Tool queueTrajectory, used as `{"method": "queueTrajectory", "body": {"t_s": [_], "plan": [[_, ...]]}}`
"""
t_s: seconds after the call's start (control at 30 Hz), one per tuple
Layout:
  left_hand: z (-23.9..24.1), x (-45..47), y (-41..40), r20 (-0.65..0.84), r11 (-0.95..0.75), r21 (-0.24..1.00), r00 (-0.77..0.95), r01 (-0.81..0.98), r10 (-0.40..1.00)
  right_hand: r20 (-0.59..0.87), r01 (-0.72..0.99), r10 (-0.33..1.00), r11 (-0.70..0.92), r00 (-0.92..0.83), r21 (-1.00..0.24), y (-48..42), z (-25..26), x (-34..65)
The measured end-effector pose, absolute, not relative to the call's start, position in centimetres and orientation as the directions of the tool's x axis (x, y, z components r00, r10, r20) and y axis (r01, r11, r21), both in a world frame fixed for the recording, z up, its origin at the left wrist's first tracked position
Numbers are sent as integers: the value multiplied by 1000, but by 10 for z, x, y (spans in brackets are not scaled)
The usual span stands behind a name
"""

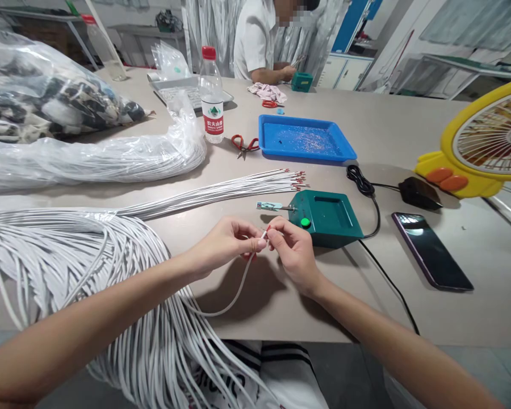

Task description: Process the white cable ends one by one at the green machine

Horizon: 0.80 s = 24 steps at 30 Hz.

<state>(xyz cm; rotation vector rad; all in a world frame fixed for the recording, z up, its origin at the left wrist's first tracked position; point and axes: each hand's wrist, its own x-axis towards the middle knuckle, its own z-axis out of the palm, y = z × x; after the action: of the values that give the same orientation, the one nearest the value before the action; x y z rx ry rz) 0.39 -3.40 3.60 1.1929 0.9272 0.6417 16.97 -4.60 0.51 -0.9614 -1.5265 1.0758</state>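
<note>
The left hand [225, 241] is pinching the tip of a white cable [238, 289] while the right hand [292, 250] is closing its fingers on the same end, both just in front of the green box [326, 218] on the tabletop [409, 142]. Gripping close to the tip is probably best, since the cable is trailing slack toward the big bundle [89, 267].

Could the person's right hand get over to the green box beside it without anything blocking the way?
Probably yes. The right hand sits just in front of the green box, with only bare table between them. But its fingers now pinch a white cable end together with the left hand.
</note>
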Motion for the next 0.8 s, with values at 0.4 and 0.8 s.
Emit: {"method": "queueTrajectory", "body": {"t_s": [0.4, 0.8], "plan": [[38, 6, -32, -173, 81, 970, 419, 228, 891, 429, 171, 884, 459, -183, -872, -46, 1, 172], [35, 5, -34, -18, -99, 976, 518, 196, 855, 568, 338, 773, 635, -282, -695, -42, 8, 177]]}}
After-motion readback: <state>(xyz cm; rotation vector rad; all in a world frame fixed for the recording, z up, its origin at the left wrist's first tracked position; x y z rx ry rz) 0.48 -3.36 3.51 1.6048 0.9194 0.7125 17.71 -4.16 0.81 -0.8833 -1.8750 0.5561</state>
